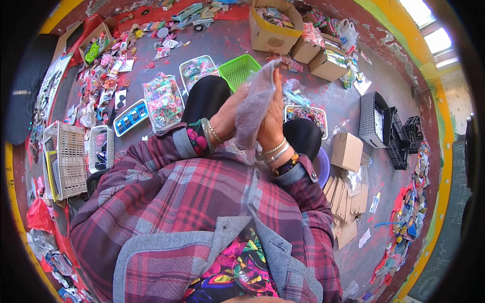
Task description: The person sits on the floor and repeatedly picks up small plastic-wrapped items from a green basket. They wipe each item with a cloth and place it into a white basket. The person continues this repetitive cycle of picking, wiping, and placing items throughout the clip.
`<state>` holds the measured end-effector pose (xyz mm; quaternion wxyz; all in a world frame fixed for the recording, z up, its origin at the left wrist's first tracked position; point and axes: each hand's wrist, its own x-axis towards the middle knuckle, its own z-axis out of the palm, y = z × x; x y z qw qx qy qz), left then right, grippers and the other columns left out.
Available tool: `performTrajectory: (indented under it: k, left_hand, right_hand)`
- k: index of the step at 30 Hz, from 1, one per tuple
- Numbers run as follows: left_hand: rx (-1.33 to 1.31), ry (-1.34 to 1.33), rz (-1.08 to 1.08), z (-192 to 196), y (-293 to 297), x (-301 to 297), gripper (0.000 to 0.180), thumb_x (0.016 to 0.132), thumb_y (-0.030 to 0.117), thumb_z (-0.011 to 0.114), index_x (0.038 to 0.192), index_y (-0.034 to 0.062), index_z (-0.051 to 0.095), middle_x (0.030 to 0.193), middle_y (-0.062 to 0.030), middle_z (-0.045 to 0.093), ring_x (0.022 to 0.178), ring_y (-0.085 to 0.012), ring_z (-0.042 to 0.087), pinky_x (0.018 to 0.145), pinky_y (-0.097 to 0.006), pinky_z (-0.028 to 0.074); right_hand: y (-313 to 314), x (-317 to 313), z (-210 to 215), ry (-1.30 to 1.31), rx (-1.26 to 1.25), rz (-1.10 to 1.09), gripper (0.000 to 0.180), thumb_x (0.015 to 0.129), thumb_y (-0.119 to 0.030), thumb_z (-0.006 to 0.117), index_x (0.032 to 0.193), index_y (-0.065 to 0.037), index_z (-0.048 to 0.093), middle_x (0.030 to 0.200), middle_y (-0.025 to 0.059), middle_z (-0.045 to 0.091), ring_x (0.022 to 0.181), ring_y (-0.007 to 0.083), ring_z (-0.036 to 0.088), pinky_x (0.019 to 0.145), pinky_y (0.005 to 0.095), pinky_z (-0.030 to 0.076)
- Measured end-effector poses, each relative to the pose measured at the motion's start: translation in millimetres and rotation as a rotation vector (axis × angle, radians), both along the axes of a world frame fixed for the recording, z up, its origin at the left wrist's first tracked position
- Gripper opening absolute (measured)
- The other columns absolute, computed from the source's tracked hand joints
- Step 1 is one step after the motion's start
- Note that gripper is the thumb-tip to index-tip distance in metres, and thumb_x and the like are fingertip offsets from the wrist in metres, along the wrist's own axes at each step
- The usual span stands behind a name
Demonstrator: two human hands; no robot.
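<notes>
A thin greyish-pink cloth is pressed between my two hands, raised in front of my knees. My left hand holds it from the left, its fingers mostly hidden behind the fabric. Against the cloth's right side lies my right hand, fingers long and together, pointing away from me. The cloth's upper end sticks up past the fingertips. Just beyond the hands stands a green plastic basket. To the right of it, near my right knee, a white basket holds small colourful items.
White baskets of packets and blue items stand left of my knees. Cardboard boxes fill the far side. A small carton, flattened cardboard and black crates are at right. A white crate stands left.
</notes>
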<state>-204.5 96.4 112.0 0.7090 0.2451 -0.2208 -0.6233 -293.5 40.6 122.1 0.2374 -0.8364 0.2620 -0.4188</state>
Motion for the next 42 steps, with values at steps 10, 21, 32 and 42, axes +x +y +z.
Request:
performTrajectory:
  k: [10, 21, 32, 42]
  left_hand:
    - [0.018, -0.386, -0.098, 0.9, 1.7, -5.3, 0.036, 0.092, 0.031, 0.039, 0.115, 0.0032, 0.045, 0.105, -0.0057, 0.053, 0.091, -0.0122, 0.053, 0.079, -0.026, 0.045]
    - [0.132, 0.39, -0.337, -7.2, -9.8, 22.3, 0.045, 0.091, 0.038, 0.035, 0.117, 0.0031, 0.046, 0.108, -0.014, 0.057, 0.093, -0.0272, 0.058, 0.085, -0.04, 0.046]
    - [-0.027, -0.2, 0.069, 8.0, -25.8, 19.1, 0.039, 0.091, 0.03, 0.04, 0.119, 0.0029, 0.042, 0.109, -0.0098, 0.053, 0.096, -0.0188, 0.055, 0.081, -0.031, 0.046]
    - [-0.176, -0.984, 0.249, 33.9, -19.5, 5.7, 0.062, 0.086, 0.028, 0.053, 0.132, -0.0012, 0.024, 0.129, -0.0183, 0.035, 0.116, -0.0245, 0.039, 0.096, -0.031, 0.032]
  right_hand:
    - [-83.6, -26.4, 1.0, 0.367, 0.065, 0.494, 0.021, 0.08, -0.017, 0.054, 0.095, -0.003, 0.06, 0.088, 0.0076, 0.063, 0.081, 0.0166, 0.059, 0.071, 0.0268, 0.046]
    - [-29.3, -21.2, -59.8, -0.97, 1.668, 0.741, 0.049, 0.089, -0.043, 0.033, 0.121, -0.006, 0.041, 0.118, 0.0124, 0.049, 0.106, 0.0251, 0.05, 0.09, 0.0383, 0.043]
    - [-6.3, 0.0, -38.3, -0.805, 0.918, 0.403, 0.043, 0.089, -0.035, 0.034, 0.118, -0.005, 0.045, 0.119, 0.0115, 0.049, 0.105, 0.0251, 0.049, 0.092, 0.0388, 0.04]
    - [-6.5, -12.7, 12.8, -1.182, 1.294, 0.413, 0.036, 0.091, -0.028, 0.037, 0.116, -0.004, 0.046, 0.112, 0.0089, 0.053, 0.1, 0.022, 0.053, 0.087, 0.034, 0.042]
